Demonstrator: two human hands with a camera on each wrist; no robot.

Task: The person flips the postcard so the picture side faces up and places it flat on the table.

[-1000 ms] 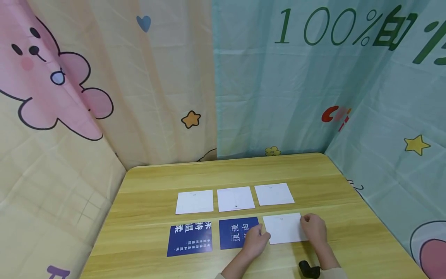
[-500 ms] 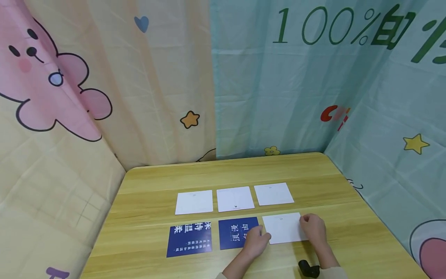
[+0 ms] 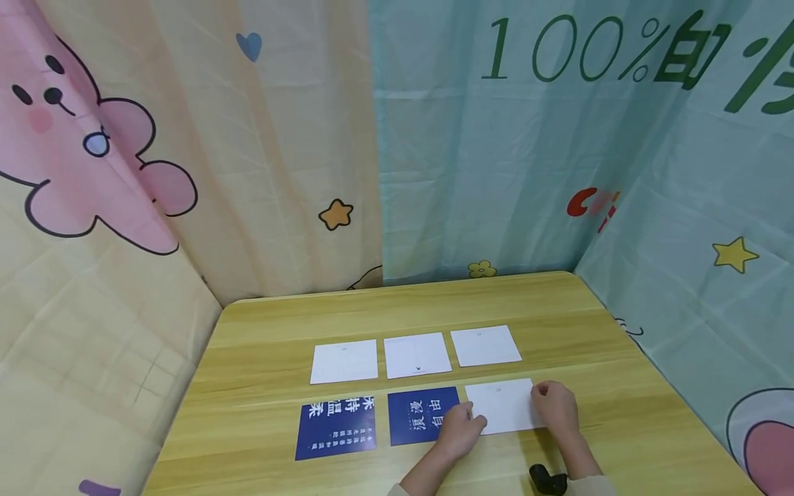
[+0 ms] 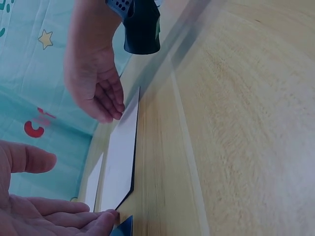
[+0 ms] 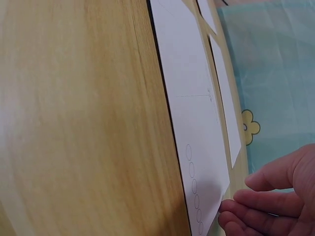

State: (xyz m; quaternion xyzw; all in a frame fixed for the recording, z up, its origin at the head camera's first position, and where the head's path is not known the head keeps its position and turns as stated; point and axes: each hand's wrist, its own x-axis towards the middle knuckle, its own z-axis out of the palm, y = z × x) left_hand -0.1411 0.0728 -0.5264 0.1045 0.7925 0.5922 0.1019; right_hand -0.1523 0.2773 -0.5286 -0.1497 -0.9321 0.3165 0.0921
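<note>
A white postcard (image 3: 504, 408) lies blank-looking side up at the right end of the near row, between both hands. At its left edge is my left hand (image 3: 461, 430), fingers extended and thumb held apart, as the left wrist view shows. This hand also covers a corner of a blue postcard (image 3: 414, 415) with white characters. My right hand (image 3: 555, 408) is at the white card's right edge, its fingertips (image 5: 227, 206) right by the corner. Its fingers bend loosely, and the thumb (image 5: 268, 178) stays apart from them. Small printed ovals show on the white card in the right wrist view.
Another blue postcard (image 3: 336, 428) lies at the left of the near row. Behind are three white postcards, left (image 3: 344, 362), middle (image 3: 418, 355) and right (image 3: 486, 346). A black device (image 3: 548, 480) sits at the right wrist. Printed curtains (image 3: 298, 138) surround the wooden table (image 3: 260, 358).
My left hand has shifted slightly right, over the white postcard's left edge, uncovering more of the blue card's characters. The right hand stays at the right edge. The head view has drifted slightly.
</note>
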